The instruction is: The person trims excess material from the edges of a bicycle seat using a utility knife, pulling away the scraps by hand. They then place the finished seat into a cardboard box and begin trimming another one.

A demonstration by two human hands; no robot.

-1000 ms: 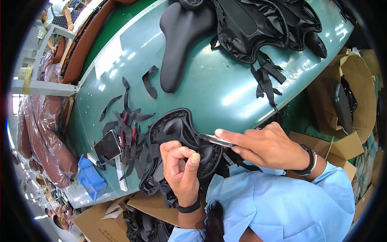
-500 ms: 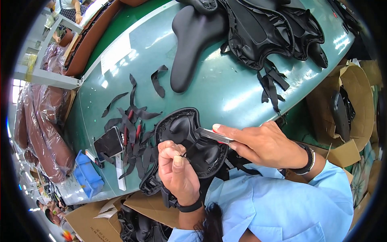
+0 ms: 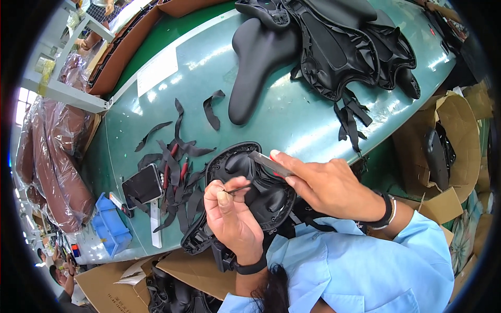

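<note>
Left hand [image 3: 229,219] sat at about 7 o'clock from frame centre, fingers pinched together on a thin black strip of trimmed material [image 3: 239,190] pulled off the rim of an upturned black moulded bicycle saddle [image 3: 250,193]. That saddle lay underside up on the near edge of the glossy green counter [image 3: 271,109], just in front of the person's light blue sleeve [image 3: 365,266]. Right hand [image 3: 326,188] came in from 4 o'clock, fingers closed around a narrow flat grey blade with a red handle part [image 3: 269,163], its tip resting on the saddle's upper rim, index finger laid along the tool. Black band on each wrist. At 9 o'clock from the saddle, a heap of black cut-off scraps [image 3: 175,172] was strewn over the counter, with two red-handled tools among them and a dark smartphone [image 3: 143,185] lying flat beside. A small blue plastic bin [image 3: 110,229] stood at 8 o'clock near the counter's edge. At 12 o'clock, well apart from the hands, a finished smooth black saddle [image 3: 258,62] lay top up, touching a pile of black saddle covers [image 3: 349,47] at 1 o'clock. Open brown cardboard box [image 3: 443,151] at 3 o'clock held another black part. Plastic-wrapped brown goods [image 3: 49,156] stacked at 9 o'clock off the counter.
</note>
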